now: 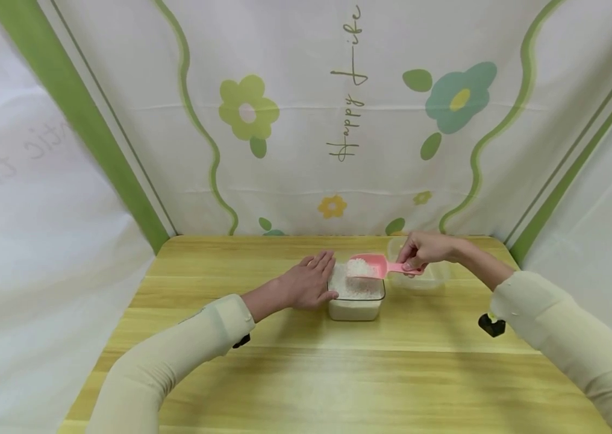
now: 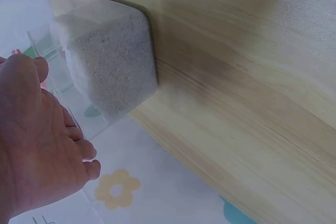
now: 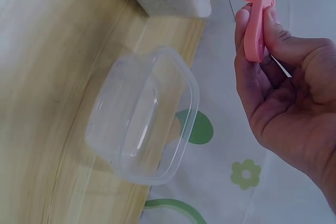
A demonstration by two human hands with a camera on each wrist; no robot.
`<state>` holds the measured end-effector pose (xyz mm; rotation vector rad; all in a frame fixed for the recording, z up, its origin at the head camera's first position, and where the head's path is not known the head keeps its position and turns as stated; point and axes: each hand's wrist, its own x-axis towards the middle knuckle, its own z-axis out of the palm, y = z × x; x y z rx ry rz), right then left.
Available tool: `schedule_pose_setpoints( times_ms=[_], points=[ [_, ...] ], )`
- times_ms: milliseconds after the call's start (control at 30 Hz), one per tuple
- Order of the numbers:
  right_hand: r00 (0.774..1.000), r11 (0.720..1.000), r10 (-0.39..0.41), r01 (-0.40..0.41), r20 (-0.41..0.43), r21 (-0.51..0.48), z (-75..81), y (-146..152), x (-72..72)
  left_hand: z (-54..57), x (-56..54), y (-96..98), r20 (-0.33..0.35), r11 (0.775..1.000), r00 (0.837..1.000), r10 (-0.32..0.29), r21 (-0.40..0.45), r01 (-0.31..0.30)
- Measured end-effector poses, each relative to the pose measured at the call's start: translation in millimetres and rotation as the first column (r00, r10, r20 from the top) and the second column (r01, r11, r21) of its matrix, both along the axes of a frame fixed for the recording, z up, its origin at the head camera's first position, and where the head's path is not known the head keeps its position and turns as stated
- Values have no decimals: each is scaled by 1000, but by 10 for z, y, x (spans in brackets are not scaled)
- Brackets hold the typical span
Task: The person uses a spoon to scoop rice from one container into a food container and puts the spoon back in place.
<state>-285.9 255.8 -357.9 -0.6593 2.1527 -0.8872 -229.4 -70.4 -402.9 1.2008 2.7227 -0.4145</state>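
A glass container (image 1: 355,310) full of white grains that look like rice stands on the table. My left hand (image 1: 310,282) rests against its left rim with the fingers straight; the left wrist view shows the palm beside the glass wall. With thumb and fingers, my right hand (image 1: 426,248) pinches the handle of a pink scoop (image 1: 377,264). White grains (image 1: 359,267) lie in the scoop's front part, which is over the container's opening. Below the right hand sits a transparent plastic tub (image 3: 123,156), partly hidden by that hand in the head view.
The wooden table (image 1: 284,374) ends at the back against a white curtain (image 1: 295,169) printed with flowers. More white cloth hangs at both sides. A black device (image 1: 491,325) is by the right sleeve.
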Motion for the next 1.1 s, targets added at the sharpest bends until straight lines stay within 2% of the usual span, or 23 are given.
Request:
schedule_pose_setpoints(
  times_ms=[233, 567, 900, 1100],
  points=[
    [1000, 1000, -19, 19, -22, -5, 61, 106, 8, 0, 0, 3, 2, 1000, 1000, 3, -7, -3],
    [999, 998, -40, 41, 21, -43, 184, 303, 44, 14, 0, 2, 26, 1000, 1000, 12, 1, -12],
    [998, 997, -68, 69, 15, -47, 235, 722, 48, 8, -20, -2, 29, 1000, 999, 14, 16, -15],
    [991, 990, -131, 132, 4, -43, 229, 1044, 60, 0, -17, -6, 48, 999, 999, 21, 28, -23]
  ],
)
